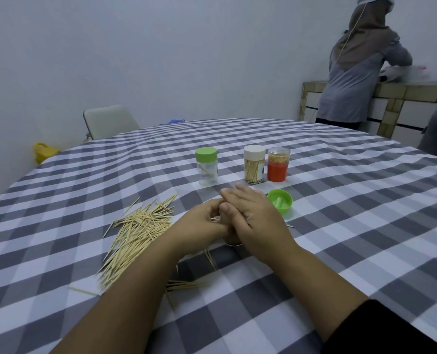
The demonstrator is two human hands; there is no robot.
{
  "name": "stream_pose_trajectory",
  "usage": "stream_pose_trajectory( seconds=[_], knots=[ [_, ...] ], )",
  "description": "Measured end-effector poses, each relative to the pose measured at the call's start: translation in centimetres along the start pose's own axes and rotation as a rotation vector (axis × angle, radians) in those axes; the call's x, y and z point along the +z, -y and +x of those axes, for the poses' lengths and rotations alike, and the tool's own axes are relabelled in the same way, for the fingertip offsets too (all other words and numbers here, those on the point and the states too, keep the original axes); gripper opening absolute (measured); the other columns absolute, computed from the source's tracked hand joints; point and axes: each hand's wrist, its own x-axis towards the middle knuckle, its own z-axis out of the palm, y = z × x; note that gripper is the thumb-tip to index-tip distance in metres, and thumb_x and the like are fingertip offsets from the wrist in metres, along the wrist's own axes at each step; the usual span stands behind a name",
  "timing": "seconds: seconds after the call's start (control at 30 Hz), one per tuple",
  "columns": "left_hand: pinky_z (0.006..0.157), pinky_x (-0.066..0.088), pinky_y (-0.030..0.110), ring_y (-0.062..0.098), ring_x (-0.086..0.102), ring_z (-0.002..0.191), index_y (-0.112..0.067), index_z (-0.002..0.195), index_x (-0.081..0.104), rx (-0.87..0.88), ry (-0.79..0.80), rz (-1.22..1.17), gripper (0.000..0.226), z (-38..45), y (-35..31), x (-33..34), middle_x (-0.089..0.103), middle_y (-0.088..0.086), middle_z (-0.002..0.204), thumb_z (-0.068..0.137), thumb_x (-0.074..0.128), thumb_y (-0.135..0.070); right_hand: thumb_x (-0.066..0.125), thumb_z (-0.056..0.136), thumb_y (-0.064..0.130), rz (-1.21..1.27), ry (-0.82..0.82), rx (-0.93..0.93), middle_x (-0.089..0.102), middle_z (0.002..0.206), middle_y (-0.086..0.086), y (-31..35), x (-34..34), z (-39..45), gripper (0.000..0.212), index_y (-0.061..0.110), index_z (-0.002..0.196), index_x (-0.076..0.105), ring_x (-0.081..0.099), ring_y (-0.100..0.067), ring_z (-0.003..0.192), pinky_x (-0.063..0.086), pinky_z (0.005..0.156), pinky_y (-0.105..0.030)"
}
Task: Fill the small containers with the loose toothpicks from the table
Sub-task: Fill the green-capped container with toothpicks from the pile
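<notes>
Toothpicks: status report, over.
Left hand pinches a few toothpicks; right hand covers a mostly hidden container. Loose pile remains. Green lid off, nothing blocking.

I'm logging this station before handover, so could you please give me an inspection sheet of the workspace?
Surface: checked tablecloth, wrinkled at the far side.
Job's things: loose toothpicks; green-lidded container nearly empty; white-lidded container full; red-labelled container full, lid not discernible; a container under the hands, mostly hidden.
Clutter: green lid lying upside down.
Hands: left hand fingers curled around toothpicks; right hand fingers straight, covering the hidden container.
Cables: nothing seen on the table.
Surroundings: chair, yellow object, another person at a counter.
</notes>
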Motion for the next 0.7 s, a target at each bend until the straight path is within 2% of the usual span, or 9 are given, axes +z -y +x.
stream_pose_trajectory(
  seconds=[0.07,0.13,0.2,0.27,0.33,0.4,0.53,0.63,0.7],
  knots=[
    [0.080,0.048,0.013,-0.002,0.063,0.096,-0.037,0.110,0.061,0.003,-0.008,-0.007,0.041,0.0,0.1,0.0,0.069,-0.014,0.103,0.079,0.069,-0.011,0.023,0.092,0.053,-0.021,0.042,-0.027,0.055,0.134,0.010,0.0,-0.1,0.0,0.060,0.022,0.129,0.058,0.029,-0.001,0.135,0.016,0.111,-0.027],
    [0.079,0.047,0.012,-0.004,0.063,0.094,-0.039,0.109,0.060,0.001,-0.024,-0.020,0.041,0.1,0.2,0.1,0.069,-0.016,0.103,0.079,0.071,-0.013,0.017,0.091,0.057,-0.073,0.066,0.000,0.052,0.137,0.014,-0.1,-0.4,0.0,0.064,0.026,0.131,0.055,0.023,-0.002,0.138,0.013,0.113,-0.030],
    [0.076,0.047,0.010,-0.006,0.063,0.093,-0.038,0.111,0.060,-0.004,-0.025,-0.050,0.042,0.2,0.3,0.1,0.068,-0.017,0.103,0.079,0.072,-0.014,0.020,0.092,0.056,-0.117,0.098,0.052,0.043,0.144,0.015,-0.3,-0.5,0.1,0.059,0.030,0.134,0.051,0.017,-0.005,0.142,0.011,0.114,-0.034],
    [0.077,0.049,0.010,-0.007,0.063,0.091,-0.039,0.109,0.059,-0.006,-0.022,-0.053,0.040,0.2,0.4,0.2,0.068,-0.017,0.103,0.080,0.072,-0.015,0.025,0.091,0.052,-0.030,0.101,0.085,0.032,0.151,0.013,-0.3,-0.5,0.1,0.055,0.031,0.135,0.050,0.013,-0.006,0.143,0.010,0.114,-0.034],
    [0.072,0.046,0.004,-0.014,0.061,0.085,-0.041,0.106,0.056,-0.004,-0.019,-0.050,0.039,0.1,0.3,0.2,0.065,-0.021,0.099,0.080,0.073,-0.017,0.024,0.091,0.052,0.064,0.064,0.148,0.026,0.154,0.012,-0.3,-0.7,0.1,0.055,0.031,0.138,0.045,0.012,-0.007,0.143,0.010,0.115,-0.035],
    [0.065,0.041,-0.002,-0.021,0.056,0.080,-0.044,0.107,0.050,0.001,-0.039,-0.031,0.045,0.0,0.2,0.2,0.061,-0.026,0.094,0.079,0.075,-0.018,0.023,0.095,0.053,0.072,0.072,0.227,0.028,0.153,0.012,-0.8,-0.9,0.2,0.054,0.030,0.139,0.044,0.013,-0.007,0.142,0.011,0.117,-0.038],
    [0.065,0.039,-0.001,-0.014,0.052,0.093,-0.050,0.117,0.043,-0.001,-0.074,0.039,0.057,-0.1,-0.1,0.4,0.055,-0.032,0.098,0.079,0.076,-0.024,0.026,0.088,0.062,0.234,0.043,0.355,0.036,0.148,0.012,-1.3,-1.3,0.4,0.063,0.028,0.135,0.050,0.023,-0.008,0.139,0.019,0.114,-0.035],
    [0.071,0.033,0.000,-0.012,0.045,0.098,-0.044,0.135,0.038,0.022,-0.096,0.105,0.068,-0.2,-0.2,0.4,0.047,-0.032,0.105,0.080,0.074,-0.027,0.025,0.090,0.061,0.221,0.078,0.314,0.036,0.148,0.012,-1.0,-1.3,0.3,0.060,0.030,0.134,0.051,0.025,-0.007,0.138,0.021,0.115,-0.039],
    [0.075,0.030,0.001,-0.014,0.043,0.100,-0.044,0.135,0.037,0.030,-0.111,0.125,0.068,-0.2,-0.2,0.4,0.046,-0.035,0.111,0.080,0.074,-0.031,0.022,0.086,0.061,0.185,0.114,0.275,0.034,0.149,0.014,-0.7,-1.3,0.1,0.063,0.032,0.131,0.054,0.022,-0.006,0.139,0.018,0.116,-0.043]
  ],
)
